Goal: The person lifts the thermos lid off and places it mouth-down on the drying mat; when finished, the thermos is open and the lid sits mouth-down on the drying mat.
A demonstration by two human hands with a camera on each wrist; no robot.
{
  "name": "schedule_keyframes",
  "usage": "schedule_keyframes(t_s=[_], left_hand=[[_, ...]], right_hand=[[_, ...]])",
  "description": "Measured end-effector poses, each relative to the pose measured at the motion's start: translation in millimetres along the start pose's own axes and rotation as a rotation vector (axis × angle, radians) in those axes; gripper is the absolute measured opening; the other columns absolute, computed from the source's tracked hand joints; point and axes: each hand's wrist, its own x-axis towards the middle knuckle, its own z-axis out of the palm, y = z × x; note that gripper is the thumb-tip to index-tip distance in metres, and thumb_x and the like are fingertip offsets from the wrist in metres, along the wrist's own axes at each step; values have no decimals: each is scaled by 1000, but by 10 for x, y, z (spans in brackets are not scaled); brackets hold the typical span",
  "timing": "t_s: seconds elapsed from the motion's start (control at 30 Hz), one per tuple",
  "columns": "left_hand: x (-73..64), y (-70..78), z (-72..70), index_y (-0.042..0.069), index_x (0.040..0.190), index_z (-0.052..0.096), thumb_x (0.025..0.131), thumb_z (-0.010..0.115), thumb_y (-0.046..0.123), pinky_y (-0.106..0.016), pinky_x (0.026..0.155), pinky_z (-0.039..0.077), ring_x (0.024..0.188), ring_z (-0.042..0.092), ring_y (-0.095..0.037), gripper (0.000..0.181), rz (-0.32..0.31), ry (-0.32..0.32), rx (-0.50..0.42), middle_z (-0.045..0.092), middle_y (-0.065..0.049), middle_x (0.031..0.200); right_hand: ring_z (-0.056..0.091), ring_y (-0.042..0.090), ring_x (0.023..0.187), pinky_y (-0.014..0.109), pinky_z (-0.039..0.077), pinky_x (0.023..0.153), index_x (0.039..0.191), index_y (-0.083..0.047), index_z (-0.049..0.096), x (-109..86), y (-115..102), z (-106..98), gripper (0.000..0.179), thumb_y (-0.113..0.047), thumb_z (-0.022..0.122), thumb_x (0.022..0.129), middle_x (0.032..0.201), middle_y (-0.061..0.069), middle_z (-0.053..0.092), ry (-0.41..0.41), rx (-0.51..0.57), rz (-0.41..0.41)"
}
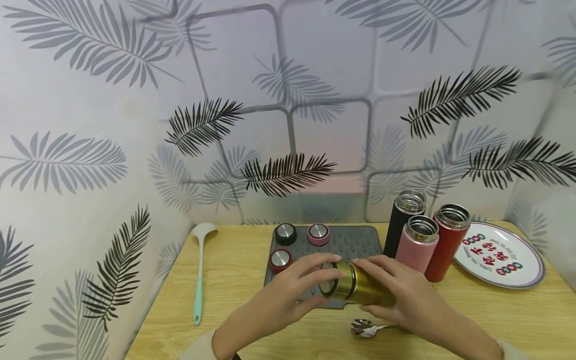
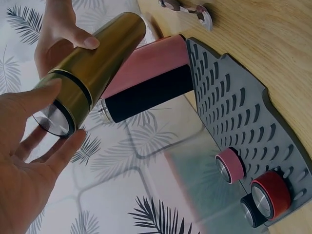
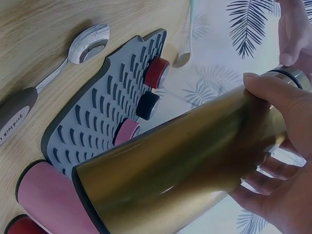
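Observation:
A gold thermos (image 1: pixel 371 290) is held tilted above the table between both hands. My left hand (image 1: pixel 294 285) grips its gold cap (image 2: pixel 73 92), fingers and thumb around the steel-topped end. Around the body, near the cap end, my right hand (image 1: pixel 405 287) curls with the thumb on one side and fingers on the other. The cap sits on the body, with a dark ring at the joint. Beneath the hands lies a grey ridged mat (image 2: pixel 234 102), bearing a black cap (image 1: pixel 285 233), a pink cap (image 1: pixel 318 233) and a red cap (image 1: pixel 280 260).
Uncapped black (image 1: pixel 396 222), pink (image 1: pixel 418 247) and red bottles (image 1: pixel 445 250) stand at the right. Behind them lies a white plate (image 1: pixel 517 260) with red lettering. A spoon (image 3: pixel 87 46) lies near the front; a ladle (image 1: pixel 199 280) with a mint handle lies left.

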Motion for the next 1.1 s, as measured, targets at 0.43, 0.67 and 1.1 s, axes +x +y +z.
schedule_keyframes(t_s=[0.43, 0.67, 1.1], left_hand=[[69, 109, 49, 19, 143, 58, 96, 78, 40, -19, 73, 57, 90, 65, -6, 55, -479, 26, -181, 63, 2, 130], [23, 3, 51, 27, 159, 38, 88, 86, 27, -35, 106, 54, 142, 51, -19, 85, -248, -43, -180, 35, 3, 165], [20, -33, -36, 23, 152, 52, 94, 81, 25, -21, 88, 59, 121, 63, -14, 65, -387, -47, -323, 54, 2, 150]], right_hand=[[68, 13, 93, 35, 62, 76, 143, -16, 63, -3, -5, 55, 89, -30, 101, 64, 123, 0, 68, -2, -18, -32], [67, 12, 90, 32, 59, 72, 142, -15, 62, 32, -32, 21, 87, -30, 101, 65, 122, 1, 67, 1, -2, -12], [67, 13, 89, 32, 60, 72, 143, -15, 61, 70, -4, 41, 88, -27, 101, 65, 123, 2, 67, -17, 19, -25]])
